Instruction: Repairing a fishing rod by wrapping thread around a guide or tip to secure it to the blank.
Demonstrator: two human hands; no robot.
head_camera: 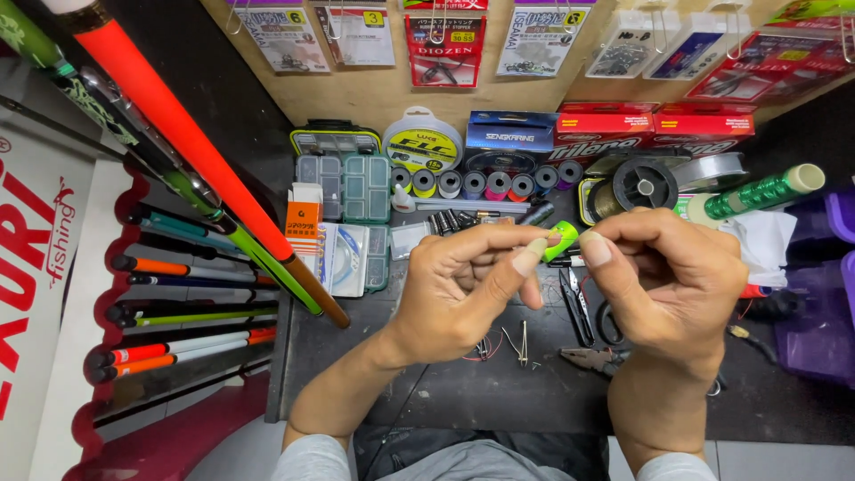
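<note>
I look down on a dark work table (499,392) crowded with fishing tackle. At the left, a long orange and green rod (191,147) lies diagonally, and below it a rack of thinner rods (178,312) is stacked.

At the back of the table stand clear compartment boxes (354,185); their small cells seem to hold little parts, but I cannot tell which. Next to them is a row of coloured line spools (485,184), and at the right a larger spool of clear line (646,184). Black scissors (577,307) and pliers (592,359) lie on the table under the hands.

My left hand (463,285) and right hand (668,276) meet above the middle of the table. The left hand pinches a small bright green piece (561,240) between thumb and forefinger. The right hand is closed narrow, its thumb and fingertips just beside the green piece, maybe on a thin line that I cannot see.

I judge this as a fine assembling step; the next move calls for steady, small finger work.
</note>
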